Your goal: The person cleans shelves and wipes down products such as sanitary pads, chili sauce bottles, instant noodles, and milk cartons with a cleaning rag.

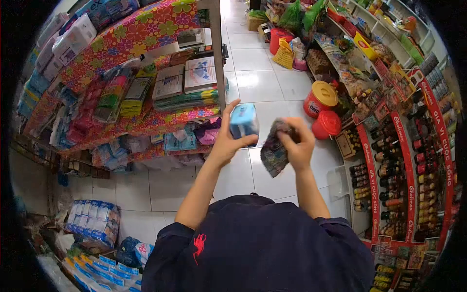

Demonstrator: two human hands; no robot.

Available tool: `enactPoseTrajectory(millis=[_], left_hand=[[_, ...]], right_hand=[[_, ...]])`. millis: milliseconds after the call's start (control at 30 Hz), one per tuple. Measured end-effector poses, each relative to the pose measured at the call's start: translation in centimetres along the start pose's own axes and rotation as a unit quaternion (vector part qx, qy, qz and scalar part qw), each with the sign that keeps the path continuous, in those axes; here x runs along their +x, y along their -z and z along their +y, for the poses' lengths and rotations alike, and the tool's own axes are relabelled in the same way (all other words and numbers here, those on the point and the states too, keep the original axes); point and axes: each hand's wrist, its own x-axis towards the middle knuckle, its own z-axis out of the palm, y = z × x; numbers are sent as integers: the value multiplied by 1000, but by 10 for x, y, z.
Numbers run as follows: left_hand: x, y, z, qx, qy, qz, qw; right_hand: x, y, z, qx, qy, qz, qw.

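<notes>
In the middle of the head view, my left hand [227, 143] grips a small blue box-shaped pack [244, 120], its thumb across the lower part and its fingers along the left side. Just right of it, my right hand [297, 145] is closed on a dark, crumpled patterned cloth [276, 151], which hangs down to the left of the fingers. The pack and the cloth are apart, with a narrow gap between them. Both are held in the air above the white tiled floor [262, 87].
A shelf with flowered covering [146, 36] and packaged goods stands at the left. Red racks of bottles [411, 175] line the right side, near a red bucket with a yellow lid [322, 97]. Blue-and-white packs [93, 220] lie on the floor at lower left.
</notes>
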Motion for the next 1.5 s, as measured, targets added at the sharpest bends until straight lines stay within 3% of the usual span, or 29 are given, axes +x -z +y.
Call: enactPoseTrajectory(millis=[67, 100, 200, 367, 467, 533, 600, 667, 767, 800, 900, 933, 1033, 1100, 1133, 1167, 1200, 1267, 1333, 1400, 1500], left_hand=[[0, -5, -2, 252, -85, 17, 964], [0, -7, -2, 253, -85, 15, 964], [1, -12, 0, 378, -56, -18, 924], [-5, -14, 1, 411, -89, -73, 904], [-1, -15, 9, 367, -81, -50, 925], [-1, -9, 5, 422, -103, -52, 899], [-5, -10, 3, 380, -127, -93, 912], [-9, -16, 5, 391, -84, -84, 913], [-2, -10, -5, 412, -130, -97, 897], [-5, -11, -4, 387, -24, -93, 917], [-12, -19, -3, 342, -33, -123, 931], [-15, -25, 7, 284, 28, -141, 948], [-13, -24, 1, 201, -16, -130, 971], [-5, -18, -15, -94, 66, 17, 993], [2, -14, -20, -157, 148, 101, 971], [7, -8, -23, -241, 162, 119, 949], [12, -4, -21, -322, 176, 139, 920], [17, -4, -25, -384, 223, 140, 885], [16, -18, -32, -354, 152, 98, 918], [11, -32, -30, -325, 178, 153, 916], [10, -43, -23, -332, 142, 141, 922]], right_hand=[[16, 12, -14, -35, 46, -62, 996], [22, 12, -21, -35, 45, -61, 997], [40, 4, -31, -147, 154, -291, 933], [57, 7, -18, -193, 167, -205, 945], [39, -1, -27, -139, 200, -300, 922], [38, -2, -25, -140, 210, -302, 919], [47, 2, -19, -174, 187, -226, 940], [48, 2, -19, -166, 169, -190, 953], [34, 0, -28, -157, 219, -291, 918], [32, 1, -27, -144, 206, -294, 922], [46, 19, 2, -237, 156, -182, 941], [52, 26, 13, -264, 145, -151, 942], [40, 38, 21, -172, 43, -55, 983], [20, 34, 21, -119, 17, -29, 992], [10, 28, 18, -113, 15, -18, 993], [1, 21, 10, -100, 6, -11, 995], [-7, 16, 9, -128, 56, -28, 990], [-15, 1, 2, -116, 96, -51, 987], [-16, -14, 4, -118, 137, -35, 983], [-15, -28, 8, -117, 151, -2, 981], [-6, -29, 13, -160, 147, 57, 974]])
